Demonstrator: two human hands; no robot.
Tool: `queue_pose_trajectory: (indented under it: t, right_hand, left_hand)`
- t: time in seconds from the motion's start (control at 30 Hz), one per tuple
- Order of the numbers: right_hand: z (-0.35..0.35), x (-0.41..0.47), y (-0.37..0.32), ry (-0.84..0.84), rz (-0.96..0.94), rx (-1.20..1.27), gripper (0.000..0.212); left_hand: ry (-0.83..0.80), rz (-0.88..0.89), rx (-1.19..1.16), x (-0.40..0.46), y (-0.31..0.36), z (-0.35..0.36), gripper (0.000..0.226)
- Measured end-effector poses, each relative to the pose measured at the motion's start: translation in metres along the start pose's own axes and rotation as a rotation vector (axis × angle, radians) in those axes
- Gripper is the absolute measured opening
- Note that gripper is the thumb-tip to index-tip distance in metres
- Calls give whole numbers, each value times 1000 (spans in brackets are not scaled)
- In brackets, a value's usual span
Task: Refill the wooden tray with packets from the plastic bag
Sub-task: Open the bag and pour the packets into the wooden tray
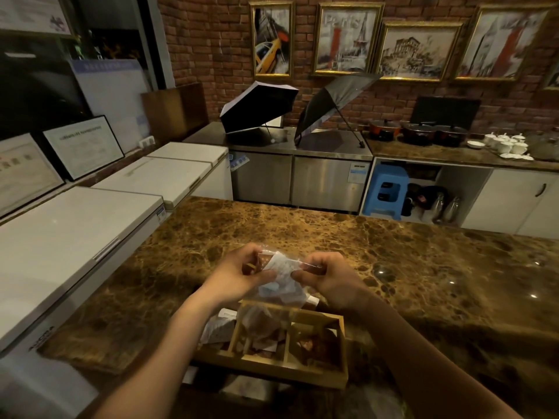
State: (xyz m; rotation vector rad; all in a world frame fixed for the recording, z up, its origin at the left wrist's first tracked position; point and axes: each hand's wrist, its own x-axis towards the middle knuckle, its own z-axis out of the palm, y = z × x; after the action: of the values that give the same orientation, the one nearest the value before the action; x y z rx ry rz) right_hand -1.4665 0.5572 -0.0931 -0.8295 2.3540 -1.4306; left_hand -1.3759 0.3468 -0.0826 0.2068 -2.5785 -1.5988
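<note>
A clear plastic bag [281, 282] with white and brown packets inside hangs between my hands, just above the wooden tray [305, 375]. My left hand [239, 275] pinches the bag's top left edge. My right hand [326, 278] pinches the top right edge. The tray sits at the near edge of the brown marble counter [408, 267] and has three compartments. Brown packets [314, 343] lie in the right and middle compartments, and a white packet [219, 326] sticks up from the left one. The bag's lower end hides part of the middle compartment.
White chest freezers [75, 237] run along the left side of the counter. Behind it stand a steel cabinet with two open umbrellas [260, 107], a blue stool [385, 192], pots and white cups [508, 143] on a far shelf.
</note>
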Motion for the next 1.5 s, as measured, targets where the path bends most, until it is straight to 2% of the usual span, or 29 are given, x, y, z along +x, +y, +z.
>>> queue_pose_trajectory:
  t: [0.23,0.33,0.53,0.93,1.1,1.27,1.37,1.5]
  right_hand:
    - [-10,5,-13,19,-44,54,13]
    - [-11,4,-9,-1,-40,-9,9]
    - [-5,2,-2,23,-48,-37,16]
    - [-7,2,-4,60,-40,20,16]
    - [-23,-2,-2,122,-37,-21,9]
    - [-54,-8,2,186,-102,-94,12]
    - [-64,-16,11,217,-70,-184,12]
    - [-67,-25,22,221,-17,-165,9]
  left_hand:
    - [23,86,37,5,11,-5,23]
    - [6,86,115,6,9,-5,24]
    - [22,63,196,7,3,-1,24]
    - [133,60,159,10,12,6,23]
    - [110,92,182,19,26,21,20]
    - [134,148,183,35,48,48,18]
    - [119,192,205,40,50,64,19]
    - [87,222,227,40,45,77,15]
